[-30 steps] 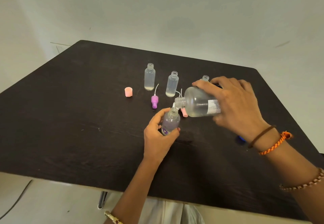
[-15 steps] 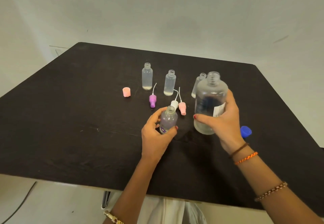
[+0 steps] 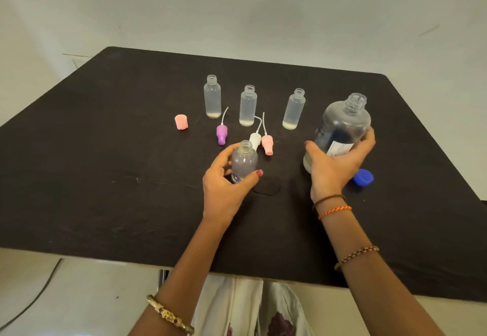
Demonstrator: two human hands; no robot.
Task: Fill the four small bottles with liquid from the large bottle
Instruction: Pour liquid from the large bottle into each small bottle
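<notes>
Bare forearms, bracelets on both wrists, painted nails

The left hand [image 3: 226, 191] has red-painted nails, and its arm wears a gold bangle [image 3: 170, 316] with dark red stones near the bottom edge. The right hand [image 3: 334, 167], also red-nailed, wears a thin brown band [image 3: 328, 198] and an orange braided thread [image 3: 334, 211] at the wrist, with a beaded bracelet [image 3: 355, 256] nearer along the forearm. Pale patterned cloth [image 3: 253, 309] covers the lap.

The left hand [image 3: 226, 185] covers the lower part of the small bottle [image 3: 244, 160], so its label shows only as a purple scrap and its fill level cannot be told. The right hand [image 3: 334, 167] hides the large bottle's [image 3: 342, 127] base; the label print is too blurred to read. The tabletop [image 3: 105, 177] runs off both frame sides.
</notes>
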